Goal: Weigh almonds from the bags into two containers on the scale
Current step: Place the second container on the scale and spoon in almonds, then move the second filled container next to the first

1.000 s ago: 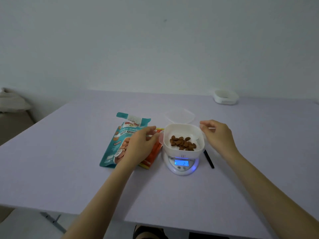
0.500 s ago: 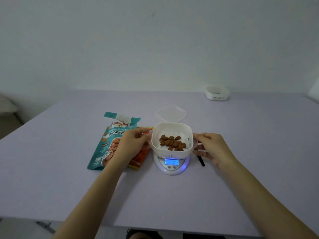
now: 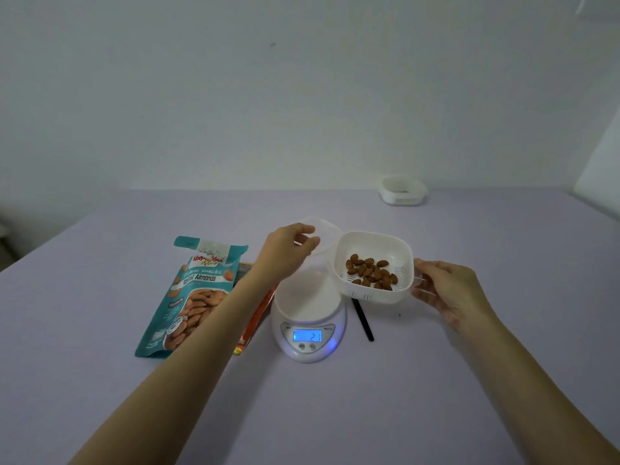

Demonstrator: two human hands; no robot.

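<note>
A: While the right hand (image 3: 449,293) grips the white container (image 3: 379,295) by its right wall, where does it sit?
B: Held up, tilted, at two o'clock from the scale (image 3: 307,303), clear of the platform. Almonds (image 3: 370,273) lie in its bottom.
A: Left hand (image 3: 285,253)?
B: Over the scale's twelve o'clock edge. Fingers loosely curled, nothing seen in them. Clear lid (image 3: 327,233) just behind.
A: Bags?
B: Teal almond bag (image 3: 191,297) flat at nine o'clock of the scale. Orange bag (image 3: 258,317) between them, partly under the forearm. Second white container (image 3: 402,193) far off, one o'clock.
</note>
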